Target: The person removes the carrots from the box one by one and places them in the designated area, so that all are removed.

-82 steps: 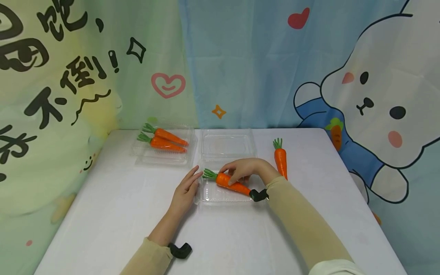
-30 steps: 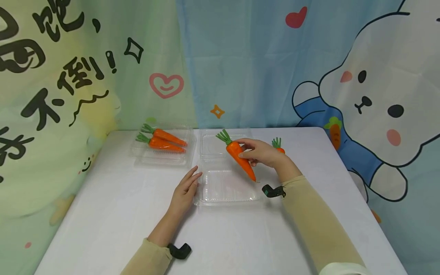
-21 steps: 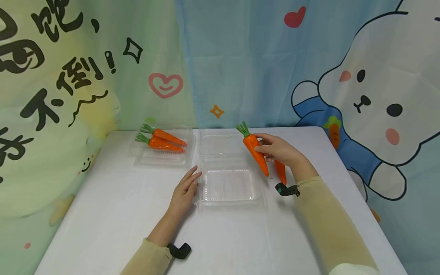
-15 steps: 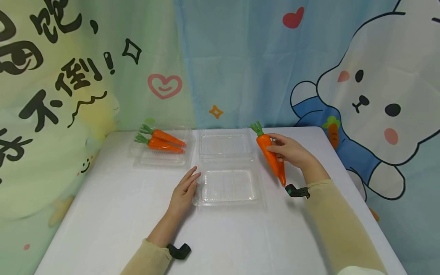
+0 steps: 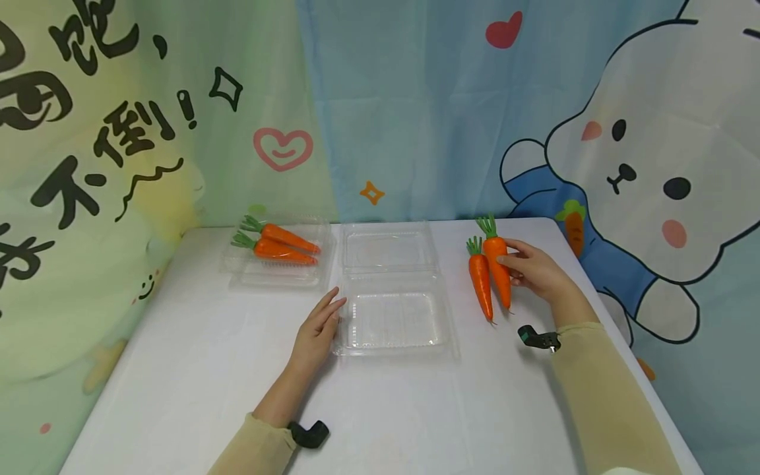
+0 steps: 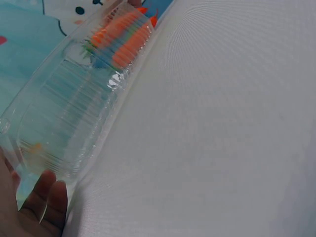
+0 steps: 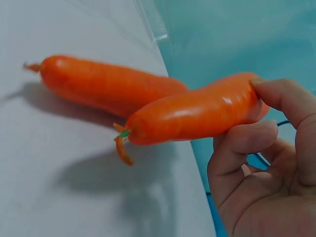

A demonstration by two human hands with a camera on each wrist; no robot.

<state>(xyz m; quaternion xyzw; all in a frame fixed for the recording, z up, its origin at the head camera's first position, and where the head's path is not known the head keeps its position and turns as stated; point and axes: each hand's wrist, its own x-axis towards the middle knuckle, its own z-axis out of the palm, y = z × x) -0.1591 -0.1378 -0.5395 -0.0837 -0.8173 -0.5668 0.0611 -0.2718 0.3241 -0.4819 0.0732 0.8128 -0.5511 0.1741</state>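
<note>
My right hand (image 5: 537, 269) pinches an orange carrot (image 5: 499, 267) with a green top between thumb and fingers. In the right wrist view the held carrot (image 7: 197, 112) hangs just above the table, casting a shadow. A second carrot (image 5: 480, 280) lies on the table right beside it, to the left. My left hand (image 5: 317, 333) rests with fairly straight fingers at the left edge of a clear plastic clamshell box (image 5: 394, 320), which stands with its lid (image 5: 386, 247) folded back. Nothing lies inside that box. In the left wrist view, fingertips (image 6: 44, 185) touch the box wall.
Another clear plastic box (image 5: 243, 270) stands at the back left and holds two carrots (image 5: 285, 251). All of this is on a white-covered table (image 5: 386, 409). A printed curtain (image 5: 415, 119) hangs along the table's back edge.
My right hand has lifted the carrot out of the middle box and carried it right, passing over the other carrot to its right side. The left hand has stayed at the box edge.
</note>
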